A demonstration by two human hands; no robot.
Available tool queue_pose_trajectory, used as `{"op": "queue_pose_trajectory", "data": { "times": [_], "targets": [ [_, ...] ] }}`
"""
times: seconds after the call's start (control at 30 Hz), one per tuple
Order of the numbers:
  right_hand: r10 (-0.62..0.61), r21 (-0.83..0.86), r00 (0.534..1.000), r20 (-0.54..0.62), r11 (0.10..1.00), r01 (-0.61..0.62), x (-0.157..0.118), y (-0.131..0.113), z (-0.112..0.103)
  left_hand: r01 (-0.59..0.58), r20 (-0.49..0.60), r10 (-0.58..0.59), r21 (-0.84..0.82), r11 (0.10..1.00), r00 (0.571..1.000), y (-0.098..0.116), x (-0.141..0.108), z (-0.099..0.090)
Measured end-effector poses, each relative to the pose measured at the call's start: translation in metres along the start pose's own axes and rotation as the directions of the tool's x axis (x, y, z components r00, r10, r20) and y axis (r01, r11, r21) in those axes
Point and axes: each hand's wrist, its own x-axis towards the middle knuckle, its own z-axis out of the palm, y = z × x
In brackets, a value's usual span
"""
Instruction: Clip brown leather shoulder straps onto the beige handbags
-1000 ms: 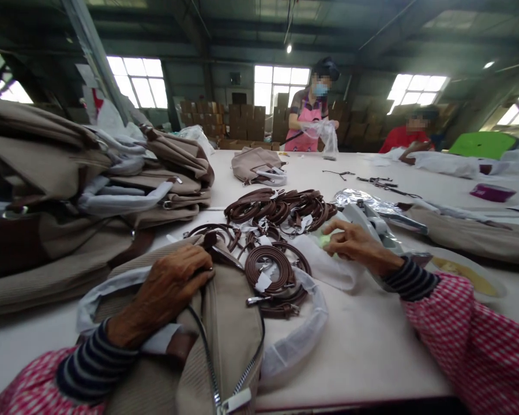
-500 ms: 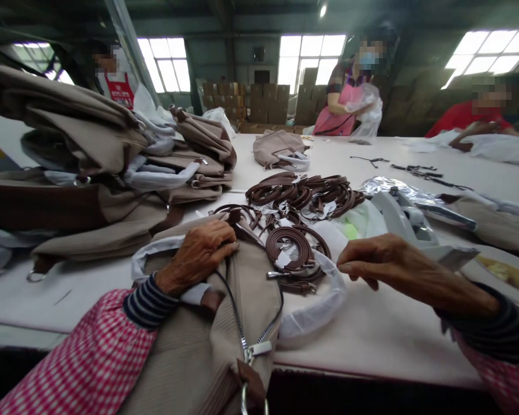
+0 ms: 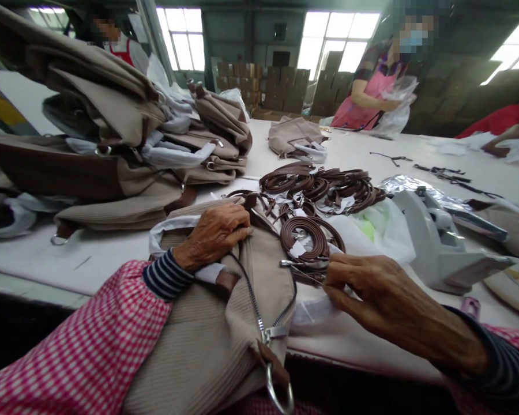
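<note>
A beige ribbed handbag [image 3: 199, 340] with brown trim lies in front of me, its silver zipper [image 3: 254, 300] partly undone. My left hand [image 3: 219, 233] is closed on the bag's upper edge, beside a handle [image 3: 173, 223] wrapped in white film. To the right of the bag, my right hand [image 3: 363, 288] pinches a thin thread that runs to a small metal pull [image 3: 286, 263] at the bag's side. Its fingertips partly hide another film-wrapped handle [image 3: 313, 310]. Just behind lies a coiled brown strap [image 3: 305, 239] with a white tag.
Several similar bags [image 3: 112, 132] are piled at the left. More coiled straps [image 3: 320, 183] lie mid-table, with another bag [image 3: 292, 138] beyond. A grey device [image 3: 441, 242] stands at the right. Across the table, a person in a pink apron [image 3: 367, 98] handles clear plastic.
My right hand has moved left and closer to the bag, its fingers now at the wrapped handle and metal pull. My left hand stays on the bag. The view has shifted.
</note>
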Motion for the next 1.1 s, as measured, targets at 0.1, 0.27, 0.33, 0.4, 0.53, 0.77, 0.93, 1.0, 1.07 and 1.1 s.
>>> {"op": "queue_pose_trajectory", "data": {
  "times": [0.1,0.27,0.33,0.4,0.53,0.77,0.93,1.0,1.07,1.1],
  "targets": [
    [-0.022,-0.065,0.999,-0.03,0.998,0.02,0.0,-0.003,0.004,0.0,-0.013,0.0,-0.002,1.0,1.0,0.0,0.0,0.0],
    [-0.022,-0.077,0.999,-0.047,0.997,0.019,-0.008,-0.001,0.003,-0.02,-0.032,0.02,0.0,1.0,0.999,0.0,0.0,0.001],
    [-0.011,-0.069,0.999,-0.049,0.998,0.007,-0.009,-0.002,0.004,-0.023,-0.034,0.023,0.004,1.0,0.999,0.0,0.0,0.001],
    [0.004,-0.061,0.999,-0.045,0.998,-0.007,-0.009,-0.002,0.007,-0.022,-0.038,0.022,0.005,1.0,0.999,0.0,0.0,0.001],
    [-0.014,-0.077,0.998,-0.061,0.997,0.009,-0.006,-0.001,0.017,-0.023,-0.046,0.023,0.005,1.0,0.999,0.0,0.0,0.001],
    [-0.053,-0.109,0.994,-0.092,0.993,0.043,-0.009,0.001,0.026,-0.007,-0.048,0.007,-0.001,1.0,0.999,0.0,-0.001,0.001],
    [-0.08,-0.141,0.979,-0.19,0.989,0.054,-0.015,0.001,0.026,0.009,-0.035,-0.01,-0.009,1.0,0.999,0.0,-0.001,0.001],
    [-0.071,-0.129,0.983,-0.169,0.99,0.049,-0.014,0.001,0.029,0.014,-0.035,-0.015,-0.011,1.0,0.999,0.0,-0.001,0.0],
    [-0.062,-0.112,0.988,-0.142,0.993,0.046,-0.011,0.003,0.032,0.016,-0.037,-0.017,-0.02,1.0,0.999,0.0,-0.001,0.0],
    [-0.056,-0.107,0.99,-0.132,0.993,0.041,-0.008,0.004,0.033,0.014,-0.037,-0.015,-0.024,1.0,0.999,0.0,-0.002,0.0]
  ]
}}
